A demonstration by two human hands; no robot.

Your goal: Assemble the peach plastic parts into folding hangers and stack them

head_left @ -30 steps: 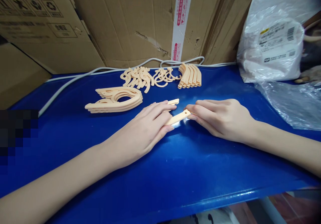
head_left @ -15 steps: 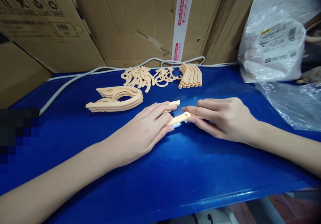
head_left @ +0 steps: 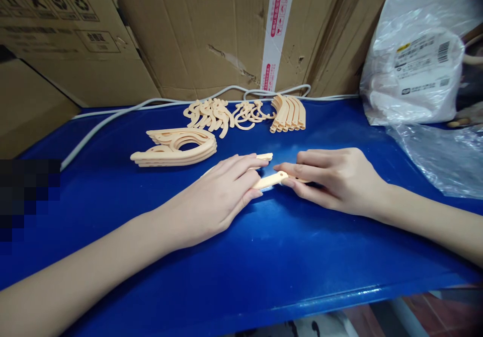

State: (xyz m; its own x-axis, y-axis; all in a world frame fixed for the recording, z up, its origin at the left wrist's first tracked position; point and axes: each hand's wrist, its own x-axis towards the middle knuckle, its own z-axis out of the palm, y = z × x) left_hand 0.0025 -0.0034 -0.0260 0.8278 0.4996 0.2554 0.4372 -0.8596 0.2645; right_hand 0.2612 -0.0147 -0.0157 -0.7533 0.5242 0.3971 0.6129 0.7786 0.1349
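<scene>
My left hand [head_left: 230, 193] is closed over a cream plastic hanger arm [head_left: 270, 180], steadying it low over the table. One end with a small round hole sticks out past the thumb; a second tip of cream plastic [head_left: 265, 156] shows beyond the fingers. Most of the part is hidden under the hand. My right hand [head_left: 335, 178] pinches a slim cream plastic piece [head_left: 301, 179] between thumb and fingers. Its near end meets the holed end of the hanger arm; whether they are joined I cannot tell.
Behind my left hand lies a stack of hanger arms [head_left: 173, 158]. Farther back are curved strips [head_left: 211, 115], small hooks [head_left: 247, 115] and a row of curved hollow pieces [head_left: 289, 113]. A white cable [head_left: 109, 125] runs before cardboard boxes [head_left: 204, 35]. Plastic bags [head_left: 415, 65] stand right on the blue table [head_left: 241, 271].
The hands keep nearly the same pose. A little more of the slim piece shows beneath the right fingers. The whole view has shifted slightly.
</scene>
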